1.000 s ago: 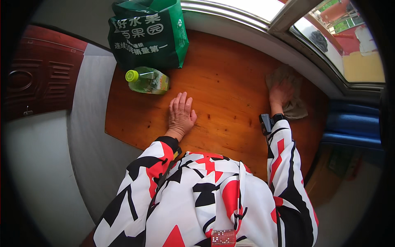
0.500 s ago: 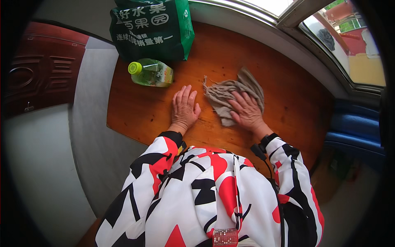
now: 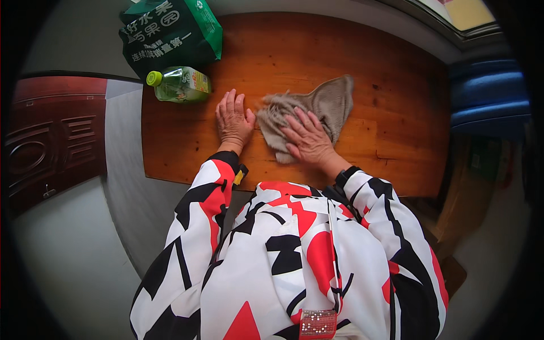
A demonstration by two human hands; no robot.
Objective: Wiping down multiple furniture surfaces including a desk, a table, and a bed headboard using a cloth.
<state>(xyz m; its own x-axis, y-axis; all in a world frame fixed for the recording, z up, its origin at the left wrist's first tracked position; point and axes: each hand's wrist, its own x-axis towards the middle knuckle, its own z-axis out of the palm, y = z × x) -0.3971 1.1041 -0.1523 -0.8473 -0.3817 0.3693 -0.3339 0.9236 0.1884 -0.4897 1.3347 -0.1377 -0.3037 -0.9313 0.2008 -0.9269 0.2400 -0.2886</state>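
My right hand [image 3: 306,137] lies on a crumpled grey-brown cloth [image 3: 334,102], its fingers stretched out and pressed flat over the fabric. One corner of the cloth spreads away past the fingers to the far right. Close to the cloth's left edge, my left hand [image 3: 233,120] rests palm down on the wooden table [image 3: 391,107], fingers extended and holding nothing. Beyond the left hand, a clear plastic bottle [image 3: 180,85] with a yellow-green cap lies on its side, cap toward the left.
A dark green shopping bag [image 3: 175,39] stands at the table's far left, just behind the bottle. Blue stacked plastic [image 3: 490,99] sits by the right edge. A window [image 3: 467,14] is at the far right, and a dark red panelled door [image 3: 56,136] at the left.
My right hand and the cloth have slid left, nearer my left hand, and the cloth's far corner has spread out. The whole view has shifted; my left hand stays near the bottle.
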